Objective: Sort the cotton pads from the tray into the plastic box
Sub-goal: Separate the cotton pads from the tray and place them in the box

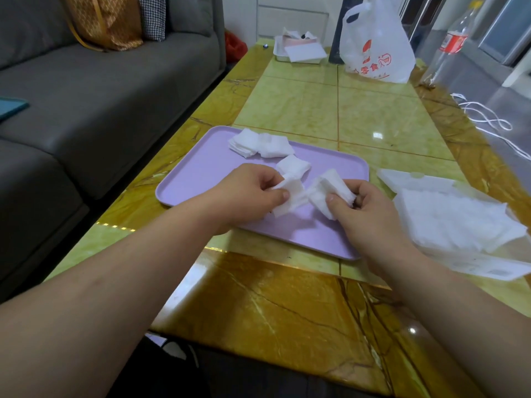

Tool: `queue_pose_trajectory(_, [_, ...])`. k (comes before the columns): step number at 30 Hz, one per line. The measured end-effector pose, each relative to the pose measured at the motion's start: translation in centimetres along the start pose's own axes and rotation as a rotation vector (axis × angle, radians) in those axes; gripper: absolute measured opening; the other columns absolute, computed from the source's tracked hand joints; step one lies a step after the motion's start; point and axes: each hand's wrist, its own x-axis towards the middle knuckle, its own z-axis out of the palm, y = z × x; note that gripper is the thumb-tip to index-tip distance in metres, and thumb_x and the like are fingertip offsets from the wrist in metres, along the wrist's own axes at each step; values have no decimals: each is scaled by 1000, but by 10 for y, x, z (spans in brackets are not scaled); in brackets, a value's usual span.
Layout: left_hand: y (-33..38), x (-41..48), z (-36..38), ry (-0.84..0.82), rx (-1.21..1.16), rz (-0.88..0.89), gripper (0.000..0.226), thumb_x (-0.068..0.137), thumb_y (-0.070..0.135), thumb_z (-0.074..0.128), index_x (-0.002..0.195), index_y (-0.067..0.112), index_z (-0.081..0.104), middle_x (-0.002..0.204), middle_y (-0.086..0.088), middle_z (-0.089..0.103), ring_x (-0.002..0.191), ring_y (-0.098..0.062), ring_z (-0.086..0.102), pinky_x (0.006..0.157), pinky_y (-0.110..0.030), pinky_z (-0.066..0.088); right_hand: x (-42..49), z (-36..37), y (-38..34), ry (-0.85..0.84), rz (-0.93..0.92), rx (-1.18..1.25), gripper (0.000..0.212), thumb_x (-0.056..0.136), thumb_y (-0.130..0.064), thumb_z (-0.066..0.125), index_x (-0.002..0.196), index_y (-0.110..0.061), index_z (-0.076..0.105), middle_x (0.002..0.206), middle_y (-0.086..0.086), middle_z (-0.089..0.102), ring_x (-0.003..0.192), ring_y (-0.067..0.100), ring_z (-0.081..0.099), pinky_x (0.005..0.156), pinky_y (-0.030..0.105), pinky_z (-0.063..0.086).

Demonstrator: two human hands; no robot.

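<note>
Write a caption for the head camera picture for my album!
Sorting time: left hand and right hand each pinch cotton pads above the purple tray, plastic box alongside.

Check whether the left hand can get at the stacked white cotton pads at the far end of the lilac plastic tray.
Probably, for reach: only bare lilac plastic tray lies between the left hand and the stacked white cotton pads. But its fingers are pinching another white pad.

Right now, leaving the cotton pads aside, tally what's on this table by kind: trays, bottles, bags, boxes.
Trays: 2, the purple tray and a white tray
Bottles: 2, a dark bottle and a clear bottle
Bags: 1, a white plastic bag
Boxes: 1, the clear plastic box
Total: 6
</note>
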Motion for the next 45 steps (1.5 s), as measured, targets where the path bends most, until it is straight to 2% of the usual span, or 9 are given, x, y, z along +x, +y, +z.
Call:
queue_pose_trajectory(5, [16,-10,-3,-187,-103,142,9,101,16,62,102,17,71,81,-8,77,75,-17,74,69,-33,60,5,-5,-1,-36,27,125,22,86,-16,80,104,-24,70,96,1,77,88,17,73,78,33,58])
queue_pose_trajectory(8, [17,-9,6,-232,26,178,10,98,21,66,104,27,73,81,-2,76,68,-5,67,65,-21,53,4,-8,-5,-154,7,165,29,79,-6,82,105,-17,75,97,6,79,89,21,74,80,35,60])
queue_pose_trajectory(12, [12,-1,14,-183,12,171,14,89,19,78,97,21,68,81,2,77,66,-2,66,64,-13,48,0,-12,-6,-301,-27,96,42,86,13,63,113,-17,75,101,4,80,102,25,75,94,45,60])
queue_pose_trajectory(22, [4,9,19,-46,68,224,18,78,23,88,83,25,71,71,16,66,62,6,54,64,-14,46,-1,-14,-11,-358,-118,-45,35,90,-1,64,114,-23,75,103,-2,79,101,22,74,96,53,57])
queue_pose_trajectory(28, [3,12,24,48,150,218,23,74,31,84,83,28,63,76,6,69,66,-6,60,67,-33,53,-4,-17,-15,-435,-83,39,50,74,-12,87,120,-23,69,109,4,77,103,27,72,97,45,58])
queue_pose_trajectory(33, [3,10,24,-9,210,148,44,76,38,84,112,33,60,73,8,64,64,-1,59,60,-22,43,-3,-8,-9,-318,-118,-116,41,82,3,74,111,-25,71,101,0,77,96,19,73,94,45,58])
queue_pose_trajectory(38, [2,9,27,-80,208,136,21,80,33,82,96,29,68,68,11,60,56,2,53,55,-18,35,-11,-3,-16,-280,-84,-135,47,83,7,58,112,-29,65,100,-8,69,82,11,64,65,13,48])
queue_pose_trajectory(40, [3,10,27,-91,201,119,23,82,33,80,100,27,67,69,10,63,58,0,55,55,-18,36,-14,2,-19,-286,20,-68,56,82,5,59,123,-33,60,106,-7,66,76,9,61,57,11,45])
queue_pose_trajectory(45, [4,10,33,-137,170,85,28,82,34,79,104,27,63,68,11,64,53,5,55,55,-15,39,-15,14,-21,-287,160,135,80,70,-7,71,138,-45,50,114,-23,57,106,11,66,96,42,58])
